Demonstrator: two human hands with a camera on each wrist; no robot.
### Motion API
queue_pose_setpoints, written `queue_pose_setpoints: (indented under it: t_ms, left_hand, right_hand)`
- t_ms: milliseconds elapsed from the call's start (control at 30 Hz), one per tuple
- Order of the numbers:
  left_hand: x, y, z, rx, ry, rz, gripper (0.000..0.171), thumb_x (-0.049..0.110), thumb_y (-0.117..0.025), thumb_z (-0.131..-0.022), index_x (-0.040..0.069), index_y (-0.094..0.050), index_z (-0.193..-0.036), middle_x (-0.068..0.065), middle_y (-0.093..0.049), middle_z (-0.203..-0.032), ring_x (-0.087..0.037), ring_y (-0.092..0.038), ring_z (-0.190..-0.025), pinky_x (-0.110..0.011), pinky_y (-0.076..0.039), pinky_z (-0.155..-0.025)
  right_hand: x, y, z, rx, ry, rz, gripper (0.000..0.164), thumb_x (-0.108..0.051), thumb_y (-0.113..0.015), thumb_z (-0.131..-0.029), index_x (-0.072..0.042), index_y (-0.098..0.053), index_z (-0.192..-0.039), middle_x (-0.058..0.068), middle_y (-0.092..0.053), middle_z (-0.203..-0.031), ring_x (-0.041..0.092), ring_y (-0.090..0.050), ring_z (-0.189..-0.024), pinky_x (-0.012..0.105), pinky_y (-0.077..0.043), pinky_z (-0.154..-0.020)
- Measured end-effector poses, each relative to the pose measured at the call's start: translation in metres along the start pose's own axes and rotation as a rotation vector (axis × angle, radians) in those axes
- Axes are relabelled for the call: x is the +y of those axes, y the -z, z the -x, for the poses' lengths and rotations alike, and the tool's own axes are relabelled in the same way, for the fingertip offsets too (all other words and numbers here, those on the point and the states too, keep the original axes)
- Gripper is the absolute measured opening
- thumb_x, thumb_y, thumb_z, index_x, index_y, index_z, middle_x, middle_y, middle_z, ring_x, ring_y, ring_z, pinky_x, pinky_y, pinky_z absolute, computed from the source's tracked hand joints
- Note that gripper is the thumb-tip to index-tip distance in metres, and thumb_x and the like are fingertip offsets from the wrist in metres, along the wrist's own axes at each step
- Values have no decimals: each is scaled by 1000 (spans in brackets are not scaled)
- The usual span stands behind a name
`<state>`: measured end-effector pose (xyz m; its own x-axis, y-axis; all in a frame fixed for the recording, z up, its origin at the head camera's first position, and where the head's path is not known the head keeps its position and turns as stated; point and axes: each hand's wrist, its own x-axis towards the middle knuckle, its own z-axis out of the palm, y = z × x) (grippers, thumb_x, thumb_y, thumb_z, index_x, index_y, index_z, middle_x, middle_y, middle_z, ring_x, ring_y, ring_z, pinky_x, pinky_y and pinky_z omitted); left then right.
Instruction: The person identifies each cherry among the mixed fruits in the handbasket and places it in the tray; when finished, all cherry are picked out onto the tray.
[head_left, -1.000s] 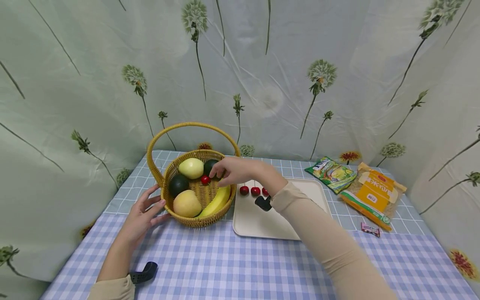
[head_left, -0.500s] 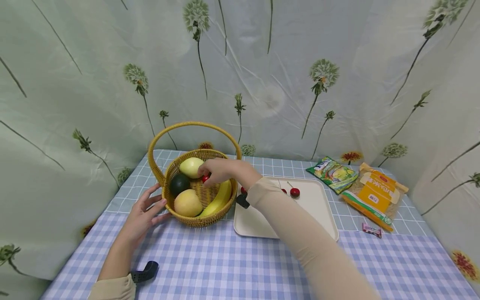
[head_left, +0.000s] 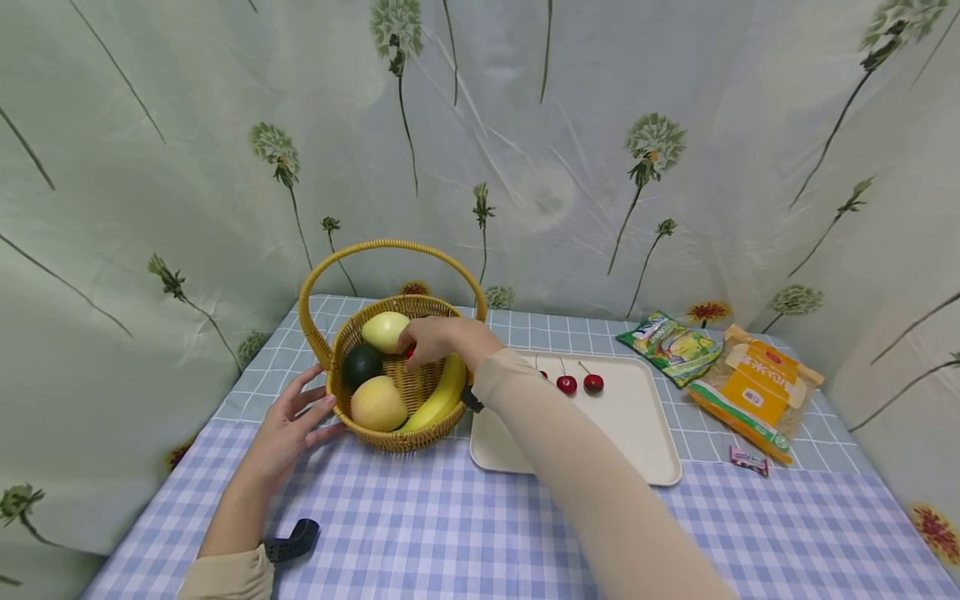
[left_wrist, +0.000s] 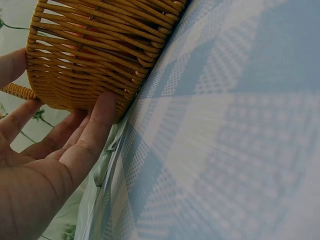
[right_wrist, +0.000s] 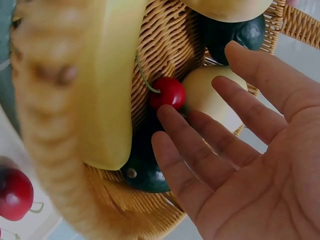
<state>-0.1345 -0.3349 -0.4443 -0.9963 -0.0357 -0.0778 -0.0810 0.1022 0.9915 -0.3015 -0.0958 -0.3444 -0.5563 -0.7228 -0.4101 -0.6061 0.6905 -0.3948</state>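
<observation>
A round wicker basket [head_left: 397, 440] with an arched handle holds a peach [head_left: 378, 404], a banana [head_left: 442, 393], a pale yellow fruit [head_left: 384, 333] and dark green fruits [head_left: 362, 367]. My left hand [head_left: 288, 421] rests against its left side; in the left wrist view the fingers [left_wrist: 92, 132] lie along the outer weave. Over the basket reaches my right hand [head_left: 438, 340]. Its fingers are spread in the right wrist view, one fingertip right at a red cherry [right_wrist: 168, 93] with a green stem. That cherry sits among the fruits and is mostly covered in the head view.
Right of the basket, a cream tray [head_left: 630, 433] carries several cherries [head_left: 593, 383]. Beyond it lie a green packet [head_left: 670, 346], a yellow-orange grain bag [head_left: 753, 392] and a small pink wrapped sweet [head_left: 748, 460]. A patterned curtain [head_left: 525, 167] hangs behind the table.
My right hand has moved left and farther in over the basket, reaching the cherry there. More of the tray's cherries show past the sleeve. The left hand stays at the basket's side.
</observation>
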Motion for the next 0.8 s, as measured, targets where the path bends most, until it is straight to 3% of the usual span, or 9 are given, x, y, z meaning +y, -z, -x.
queue_pose_setpoints:
  t_ms: [800]
  left_hand:
    - [0, -1, 0, 9, 10, -11, 73, 25, -60, -112, 16, -19, -172, -28, -31, -162, 5, -62, -112, -28, -65, -92]
  right_hand:
    - [-7, -2, -9, -71, -79, 1, 48, -31, -66, -108, -15, -60, -153, 3, -57, -159, 20, -53, -147, 34, -48, -120]
